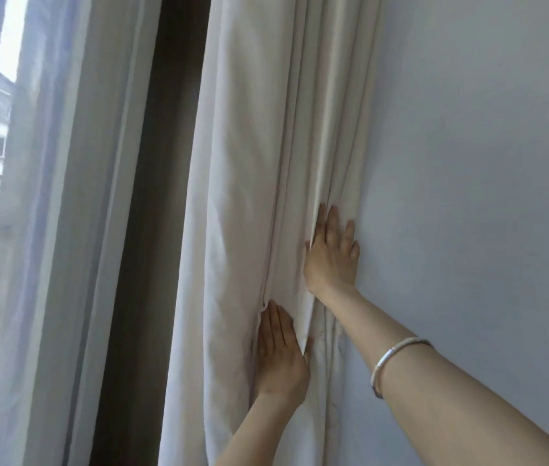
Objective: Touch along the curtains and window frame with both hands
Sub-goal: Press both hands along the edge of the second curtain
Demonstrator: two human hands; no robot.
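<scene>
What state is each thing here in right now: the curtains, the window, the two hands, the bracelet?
Cream curtain: gathered in folds beside the wall, pressed by both hands.
Sheer curtain: hanging across the window, daylight showing through.
Window frame: dark, untouched.
Left hand: flat and open, fingers tucked into a fold.
Right hand: flat and open, higher up, on the curtain's edge by the wall.
Bracelet: worn on the right forearm.

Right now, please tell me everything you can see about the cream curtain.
The cream curtain hangs in long vertical folds, gathered between the dark window frame and the wall. It looks like thick, opaque cloth. The left hand and right hand press flat on it, fingers upward, the right one higher.
</scene>
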